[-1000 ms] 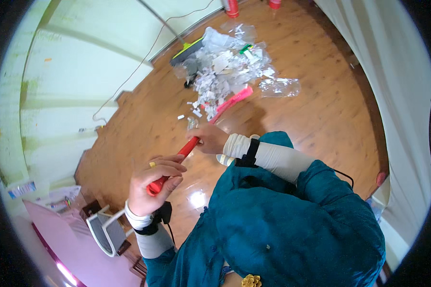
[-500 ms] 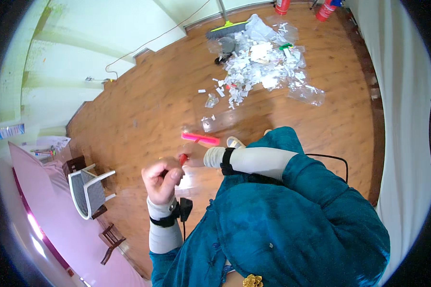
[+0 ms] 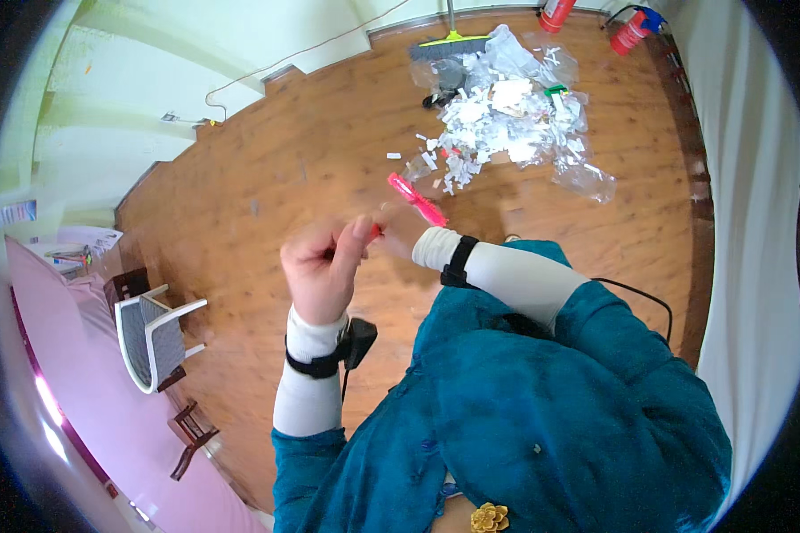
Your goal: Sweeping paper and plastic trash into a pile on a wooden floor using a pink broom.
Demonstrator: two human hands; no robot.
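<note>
My left hand [image 3: 323, 271] is closed round the red handle end of a long-handled broom, with the thumb on top. The bright pink bar-shaped head of the broom [image 3: 418, 199] shows beyond my hands, tilted and near the floor; its bristles cannot be made out. My right hand [image 3: 400, 229] is blurred by motion and lies along the shaft, closed round it below my left hand. Just past the pink head lies a large heap of white paper scraps and clear plastic [image 3: 507, 115], with a few loose scraps at its near left edge.
Another broom [image 3: 452, 44] with a grey and yellow-green head stands behind the heap. Two red fire extinguishers [image 3: 556, 14] are at the far right by the wall. A white chair [image 3: 156, 342] and pink-draped table [image 3: 89, 355] stand at left. A white curtain [image 3: 747, 222] hangs at right.
Both hands and the pink broom head have moved forward and right, toward the heap. The head has turned to a steeper slant. A clear plastic piece and scraps nearby no longer show where they lay.
</note>
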